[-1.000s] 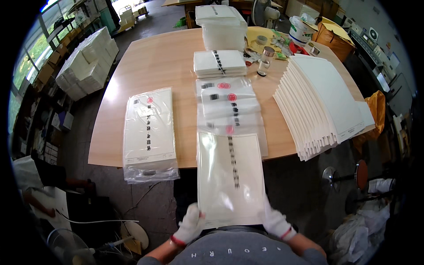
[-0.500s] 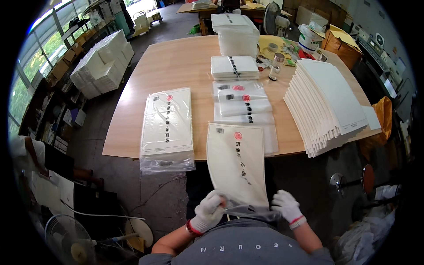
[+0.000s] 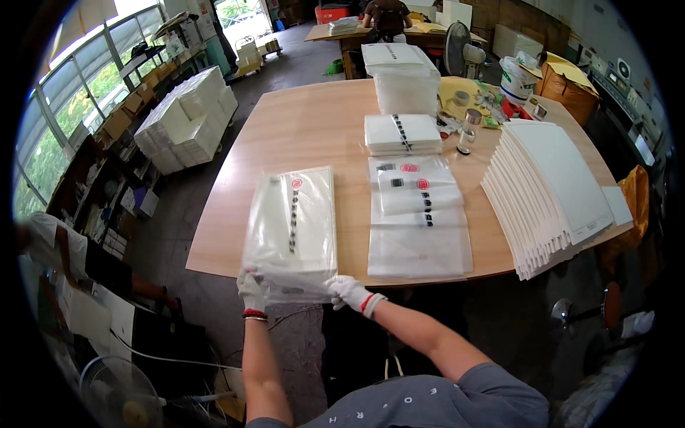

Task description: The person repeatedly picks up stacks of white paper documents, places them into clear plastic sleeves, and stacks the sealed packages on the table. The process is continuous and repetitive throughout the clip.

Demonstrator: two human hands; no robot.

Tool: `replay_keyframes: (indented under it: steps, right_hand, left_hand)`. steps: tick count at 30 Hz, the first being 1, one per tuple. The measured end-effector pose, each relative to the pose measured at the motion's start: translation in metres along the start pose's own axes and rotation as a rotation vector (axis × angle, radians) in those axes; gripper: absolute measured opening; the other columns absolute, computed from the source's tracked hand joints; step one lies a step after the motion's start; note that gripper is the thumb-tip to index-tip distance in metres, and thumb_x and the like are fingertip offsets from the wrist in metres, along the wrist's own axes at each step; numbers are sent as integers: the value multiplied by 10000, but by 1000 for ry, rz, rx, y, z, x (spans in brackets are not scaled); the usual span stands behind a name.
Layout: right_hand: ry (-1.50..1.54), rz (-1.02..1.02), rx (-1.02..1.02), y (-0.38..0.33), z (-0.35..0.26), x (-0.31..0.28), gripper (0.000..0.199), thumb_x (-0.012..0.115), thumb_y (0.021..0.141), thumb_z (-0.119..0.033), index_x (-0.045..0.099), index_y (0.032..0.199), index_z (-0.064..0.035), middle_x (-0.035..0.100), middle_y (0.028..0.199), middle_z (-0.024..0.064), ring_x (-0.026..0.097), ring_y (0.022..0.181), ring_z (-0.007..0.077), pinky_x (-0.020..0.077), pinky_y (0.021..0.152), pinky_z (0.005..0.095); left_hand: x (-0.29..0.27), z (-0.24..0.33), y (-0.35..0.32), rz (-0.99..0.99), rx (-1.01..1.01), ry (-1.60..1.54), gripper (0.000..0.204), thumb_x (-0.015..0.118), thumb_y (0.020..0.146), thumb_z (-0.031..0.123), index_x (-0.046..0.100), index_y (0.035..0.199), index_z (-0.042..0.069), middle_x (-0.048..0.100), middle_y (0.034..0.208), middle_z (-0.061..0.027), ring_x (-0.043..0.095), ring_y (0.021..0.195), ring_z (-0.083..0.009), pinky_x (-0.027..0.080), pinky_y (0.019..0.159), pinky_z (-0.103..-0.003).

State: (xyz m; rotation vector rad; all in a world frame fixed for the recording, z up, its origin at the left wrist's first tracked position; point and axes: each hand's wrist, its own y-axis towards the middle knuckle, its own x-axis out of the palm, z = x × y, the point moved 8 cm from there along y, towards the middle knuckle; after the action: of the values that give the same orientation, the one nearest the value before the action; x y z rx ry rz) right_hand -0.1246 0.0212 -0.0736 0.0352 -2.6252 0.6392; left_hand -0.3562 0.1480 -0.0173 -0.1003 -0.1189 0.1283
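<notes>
Head view, bagged packet [image 3: 292,221] now on left stack (earlier mid-air), left hand [image 3: 250,289], right hand [image 3: 349,290] gripping.

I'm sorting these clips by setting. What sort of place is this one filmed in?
Probably a packing workshop or small print-finishing shop. Gloved hands, left hand and right hand, grip a clear-bagged white pack at the edge of a big wooden table; a fanned stack of white sheets and bundled white stacks on the floor sit nearby.
</notes>
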Motion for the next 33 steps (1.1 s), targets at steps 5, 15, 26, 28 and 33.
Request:
replay_keyframes:
  steps: [5,15,26,28,33]
  right_hand:
    - [-183,216,-139,-28,8,-25,327,492,930,-249,458,1174,-33,581,842,63,574,660,129,516,614,289]
    - [-21,565,-14,-211,32,-185,300,508,922,-185,489,1171,-19,609,908,106,618,736,159,542,673,304]
    - [385,563,-293,-171,-53,-203,326,587,875,-175,531,1137,11,588,994,67,586,864,145,497,752,310]
    - [397,541,-475,-140,-76,-216,262,608,858,-178,585,1033,17,595,970,42,582,826,122,478,748,275]
    - [-565,928,-354,-159,-102,-256,150,660,763,-149,612,772,-8,622,936,96,593,757,209,473,724,304]
  left_hand:
    - [-52,-83,-8,302,-169,63,223,459,817,74,517,1032,55,557,803,-63,538,638,-140,439,545,-277]
    - [341,1,-246,-1041,1180,667,261,594,728,102,606,988,117,625,936,-62,524,1030,-288,437,861,-404]
    - [430,-21,-204,-1498,991,1115,106,569,788,179,631,827,103,613,870,-98,625,785,-245,486,637,-367]
    - [430,-18,-193,-1435,753,1007,105,599,775,172,575,778,70,580,801,-119,615,723,-234,484,658,-378]
    - [425,-63,-120,-1242,-316,7,122,569,841,81,490,748,82,585,784,-35,586,675,-154,493,656,-283]
